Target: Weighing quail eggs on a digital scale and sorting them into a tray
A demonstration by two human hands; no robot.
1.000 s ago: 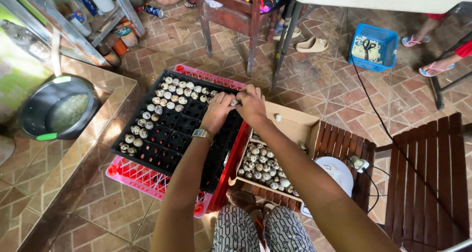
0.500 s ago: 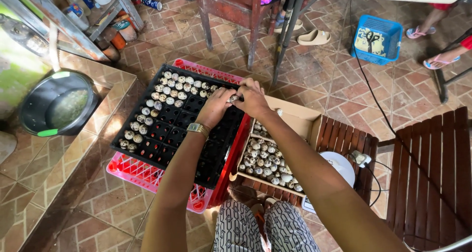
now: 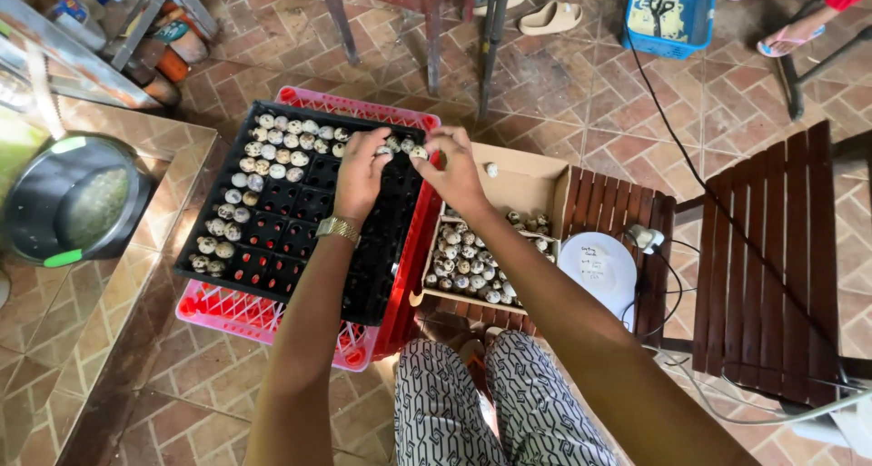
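A black egg tray (image 3: 300, 239) rests on a red plastic crate (image 3: 227, 312); speckled quail eggs (image 3: 272, 148) fill its far rows and left side. My left hand (image 3: 361, 171), a gold watch on the wrist, hovers over the tray's far right cells with an egg at its fingertips. My right hand (image 3: 451, 166) pinches another small egg (image 3: 418, 153) beside it, above the tray's right edge. A cardboard box (image 3: 531, 189) to the right holds many more speckled eggs (image 3: 468, 262).
A slatted wooden stand (image 3: 627, 212) holds the box and a white round lid (image 3: 597, 268). A dark wooden chair (image 3: 767, 266) is on the right, a cable across the tiled floor, a blue basket (image 3: 670, 12) far off, a grey bowl (image 3: 77, 203) on the left counter.
Both hands moved slightly toward the tray's far right corner, staying together over the last cells. The view shifted closer over the tray.
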